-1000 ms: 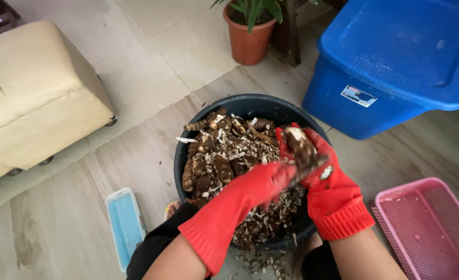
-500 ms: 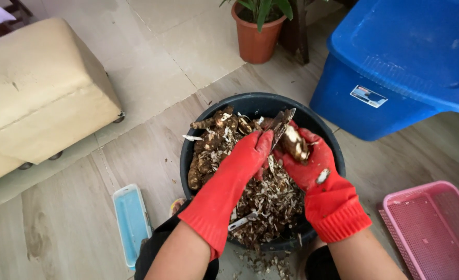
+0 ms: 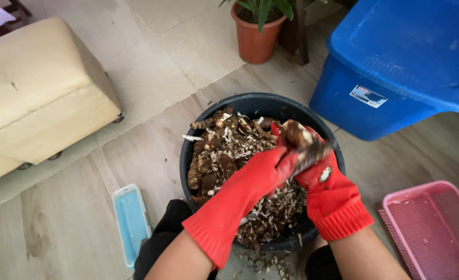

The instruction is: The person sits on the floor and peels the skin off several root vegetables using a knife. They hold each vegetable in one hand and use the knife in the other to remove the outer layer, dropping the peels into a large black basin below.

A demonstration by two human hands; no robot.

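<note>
Crowding bucket (image 3: 250, 106): blue bin (image 3: 395, 83), pink basket (image 3: 436, 228), ottoman (image 3: 37, 103).

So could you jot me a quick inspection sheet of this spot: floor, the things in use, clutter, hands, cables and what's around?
Surface: wood-look floor, pale tiles beyond; peel scraps by the tub's near rim.
Job's things: black round tub heaped with brown roots and peelings; one root held over it.
Clutter: flat light-blue tray left of the tub; pink mesh basket at right.
Hands: both in red gloves; left hand and right hand meet on the held root; a blurred tool seems to lie against it.
Cables: nothing seen.
Surroundings: beige ottoman, potted plant, lidded blue bin.
</note>
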